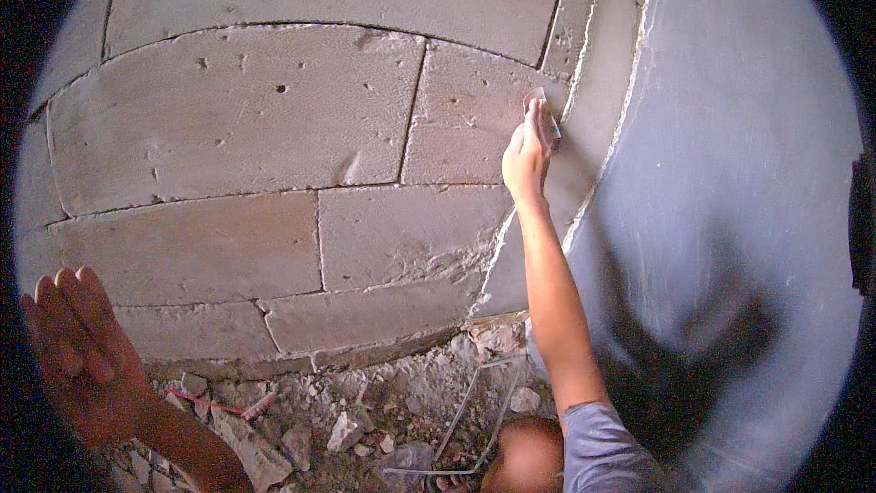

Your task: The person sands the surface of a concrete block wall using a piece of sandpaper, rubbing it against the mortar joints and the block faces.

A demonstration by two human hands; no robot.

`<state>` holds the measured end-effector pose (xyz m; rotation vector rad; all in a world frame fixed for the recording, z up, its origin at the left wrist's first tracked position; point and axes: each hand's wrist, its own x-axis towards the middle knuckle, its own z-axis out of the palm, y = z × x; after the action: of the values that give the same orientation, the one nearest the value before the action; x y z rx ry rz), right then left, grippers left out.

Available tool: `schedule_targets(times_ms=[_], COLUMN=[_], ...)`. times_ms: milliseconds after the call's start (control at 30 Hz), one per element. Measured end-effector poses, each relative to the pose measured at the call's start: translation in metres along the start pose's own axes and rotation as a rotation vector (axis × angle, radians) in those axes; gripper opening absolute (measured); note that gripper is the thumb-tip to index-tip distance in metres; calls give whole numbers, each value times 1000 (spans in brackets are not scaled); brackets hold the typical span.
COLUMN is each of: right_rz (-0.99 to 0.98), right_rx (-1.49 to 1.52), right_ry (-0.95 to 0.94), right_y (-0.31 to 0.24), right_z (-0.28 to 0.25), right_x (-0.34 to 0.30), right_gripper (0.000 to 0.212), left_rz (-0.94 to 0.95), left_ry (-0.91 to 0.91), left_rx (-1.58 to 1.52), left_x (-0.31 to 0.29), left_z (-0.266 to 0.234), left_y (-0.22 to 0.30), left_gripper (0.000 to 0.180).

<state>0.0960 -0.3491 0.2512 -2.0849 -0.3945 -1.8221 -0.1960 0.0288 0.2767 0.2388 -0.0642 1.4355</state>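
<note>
My right hand reaches up to the block wall, its fingers closed on a small, thin, flat plate. The plate looks pale and shiny; whether it is metal or plastic I cannot tell. It is at the wall's right edge, beside a smooth grey strip with rough white edges. My left hand is raised at the lower left, fingers stretched out, holding nothing. That hand is in shadow, apart from the wall as far as I can see.
A smooth grey-blue wall surface stands to the right, with my shadow on it. Broken stones and rubble cover the ground at the wall's foot. Among them lie a bent thin pale frame and a red strip. My knee shows below.
</note>
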Motion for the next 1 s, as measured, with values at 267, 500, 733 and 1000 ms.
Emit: schedule_targets(times_ms=[267,500,733,1000], right_rz=[150,147,43,133], right_rx=[109,74,48,106], right_ry=[42,-93,36,-69], right_y=[-12,-8,10,-9], right_z=[-10,-16,-7,-19], right_x=[69,40,57,50], right_gripper=[74,71,71,68], left_rz=[10,4,5,18], left_ry=[-22,-49,-71,-98], left_rx=[-21,-29,-39,-47], left_x=[9,13,11,15], left_z=[-9,-11,-18,-15], left_y=[0,-1,-3,-1], left_gripper=[58,59,60,61])
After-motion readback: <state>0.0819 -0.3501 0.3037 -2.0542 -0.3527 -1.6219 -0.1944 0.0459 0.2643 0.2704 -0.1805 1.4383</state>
